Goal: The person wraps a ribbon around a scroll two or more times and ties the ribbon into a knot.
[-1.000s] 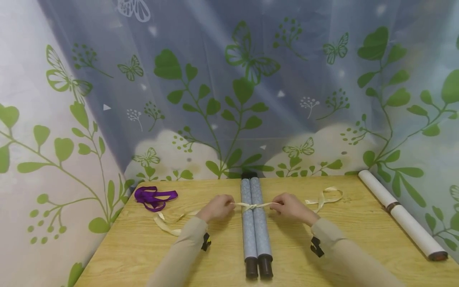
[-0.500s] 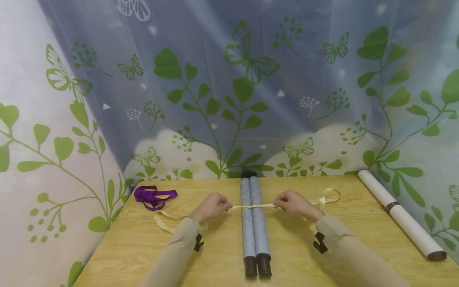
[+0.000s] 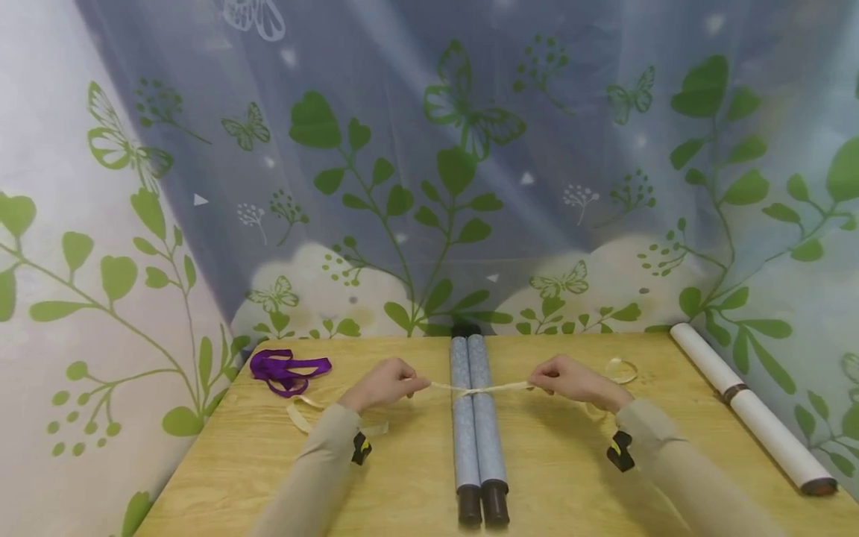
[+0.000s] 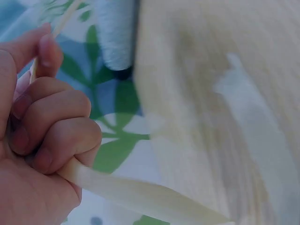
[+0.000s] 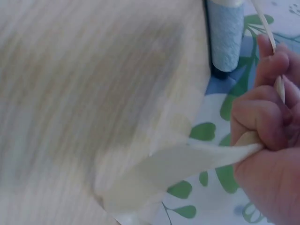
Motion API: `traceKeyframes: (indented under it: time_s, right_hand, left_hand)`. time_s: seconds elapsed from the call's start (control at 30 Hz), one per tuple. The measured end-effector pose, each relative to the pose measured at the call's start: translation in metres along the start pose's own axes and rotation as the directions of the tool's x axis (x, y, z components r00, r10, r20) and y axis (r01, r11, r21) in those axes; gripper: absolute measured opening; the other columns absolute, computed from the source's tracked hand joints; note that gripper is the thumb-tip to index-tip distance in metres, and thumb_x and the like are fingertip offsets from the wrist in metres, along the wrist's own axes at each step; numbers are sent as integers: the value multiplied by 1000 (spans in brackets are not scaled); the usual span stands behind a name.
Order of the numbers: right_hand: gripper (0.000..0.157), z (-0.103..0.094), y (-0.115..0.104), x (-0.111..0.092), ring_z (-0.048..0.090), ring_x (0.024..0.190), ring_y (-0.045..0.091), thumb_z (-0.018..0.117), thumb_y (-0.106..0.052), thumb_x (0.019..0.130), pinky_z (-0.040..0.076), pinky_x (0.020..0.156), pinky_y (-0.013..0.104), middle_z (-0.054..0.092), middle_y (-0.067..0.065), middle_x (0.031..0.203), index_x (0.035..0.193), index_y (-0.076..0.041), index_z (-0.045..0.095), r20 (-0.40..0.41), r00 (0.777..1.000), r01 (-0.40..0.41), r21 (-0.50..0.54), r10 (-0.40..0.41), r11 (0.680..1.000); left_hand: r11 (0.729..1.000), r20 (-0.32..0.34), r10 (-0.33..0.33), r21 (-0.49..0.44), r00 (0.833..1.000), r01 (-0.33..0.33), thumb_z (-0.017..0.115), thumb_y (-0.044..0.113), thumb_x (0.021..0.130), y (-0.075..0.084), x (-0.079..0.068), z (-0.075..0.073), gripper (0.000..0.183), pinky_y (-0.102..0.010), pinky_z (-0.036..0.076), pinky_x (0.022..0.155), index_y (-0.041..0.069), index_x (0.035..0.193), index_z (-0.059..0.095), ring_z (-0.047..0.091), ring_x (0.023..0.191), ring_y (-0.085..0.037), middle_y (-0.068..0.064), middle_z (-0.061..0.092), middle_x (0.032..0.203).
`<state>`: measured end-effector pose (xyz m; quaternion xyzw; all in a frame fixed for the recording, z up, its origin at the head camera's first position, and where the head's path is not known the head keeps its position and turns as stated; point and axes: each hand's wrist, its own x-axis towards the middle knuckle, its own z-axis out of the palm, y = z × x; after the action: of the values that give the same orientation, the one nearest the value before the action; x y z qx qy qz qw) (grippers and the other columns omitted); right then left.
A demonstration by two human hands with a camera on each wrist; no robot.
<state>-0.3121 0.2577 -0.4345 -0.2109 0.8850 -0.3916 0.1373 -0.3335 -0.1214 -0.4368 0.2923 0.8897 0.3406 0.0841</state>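
Observation:
Two light-blue scrolls (image 3: 482,440) with dark end knobs lie side by side in the middle of the wooden table. A cream ribbon (image 3: 499,388) crosses over both of them and looks twisted together at the centre. To the left of the scrolls, my left hand (image 3: 388,384) pinches one end of it; in the left wrist view the fingers curl round the ribbon (image 4: 117,190) and its tail hangs out below. On the other side my right hand (image 3: 570,380) grips the opposite end, and the right wrist view shows that ribbon tail (image 5: 178,164) trailing from the curled fingers. The ribbon is taut between both hands.
A purple ribbon (image 3: 285,369) lies bunched at the table's far left corner. Along the right side rests a white scroll (image 3: 765,421) with a brown band round it. A leaf-patterned curtain (image 3: 403,186) hangs behind the table (image 3: 416,477).
Both hands have moved apart, the left one leftward and the right one rightward, drawing the ribbon out longer and tighter over the scrolls. Its loose tails have shifted on the table.

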Motion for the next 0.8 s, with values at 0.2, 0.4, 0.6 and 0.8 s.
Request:
traceKeyframes:
  time_s: [0.2, 0.4, 0.6, 0.8]
  right_hand:
    - [32, -13, -4, -4, 27, 51, 10, 53, -28, 102, 31, 53, 27, 67, 18, 102, 105, -2, 71, 34, 999, -38, 13, 37, 999]
    - [28, -20, -7, -5, 58, 85, 16, 58, -26, 99, 48, 80, 39, 71, 14, 92, 114, -5, 71, 32, 999, 10, -70, -8, 998]
    - [23, -26, -10, -6, 55, 74, 16, 58, -23, 99, 46, 67, 32, 70, 10, 93, 104, -6, 72, -47, 998, 37, -190, -47, 981]
    - [21, -34, -5, -6, 57, 77, 16, 59, -23, 99, 48, 68, 34, 70, 7, 93, 101, -7, 73, -160, 985, 23, -251, -65, 968]
  left_hand:
    - [973, -85, -29, -232, 996, 8, 52, 45, 100, 10, -1, -16, 52, -28, 34, 58, 12, 63, 38, 18, 45, -13, 5, 24, 51]
    - [907, -154, -27, -419, 988, -40, 50, 28, 102, 37, 2, -25, 40, -26, 30, 50, 9, 67, 42, 21, 44, -11, 5, 26, 51]
    - [901, -186, 7, -425, 982, -87, 45, 22, 101, 66, 16, -29, 26, -26, 32, 54, 9, 85, 61, 26, 50, -14, 2, 33, 55]
    - [954, -173, 89, -269, 981, -134, 39, 23, 106, 82, 31, -21, 31, -31, 40, 74, 4, 93, 59, 47, 79, -16, -4, 56, 90]
